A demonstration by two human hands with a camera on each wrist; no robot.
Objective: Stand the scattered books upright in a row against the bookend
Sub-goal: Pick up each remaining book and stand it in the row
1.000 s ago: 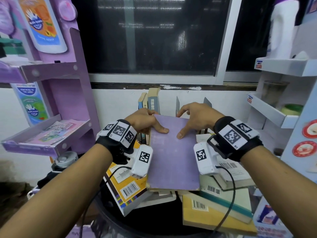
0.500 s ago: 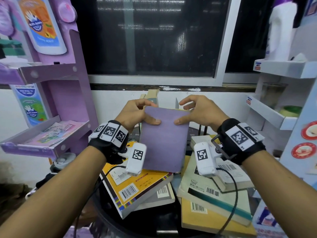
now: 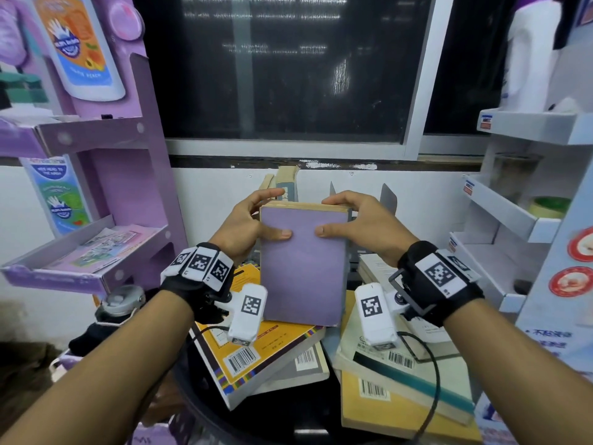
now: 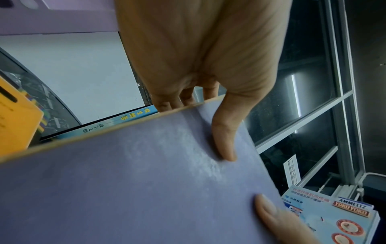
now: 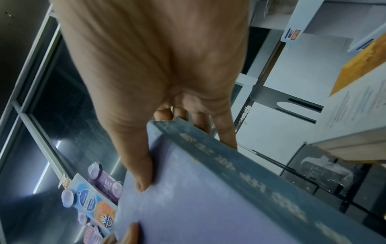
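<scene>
Above book pile (image 3: 272, 354), purple book (image 3: 303, 268) between both hands' grip.

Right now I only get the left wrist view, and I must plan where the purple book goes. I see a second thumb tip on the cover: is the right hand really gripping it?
Observer: Yes. The right hand grips the purple book at its top right corner with its thumb on the cover, and the left hand grips the top left.
Operator: Which side is the spine on?
Observer: The right. The right wrist view shows a grey-blue lettered spine by the right hand's fingers.
Operator: Any bookend nearby?
Observer: A grey metal bookend stands upright just beyond the right hand.
</scene>
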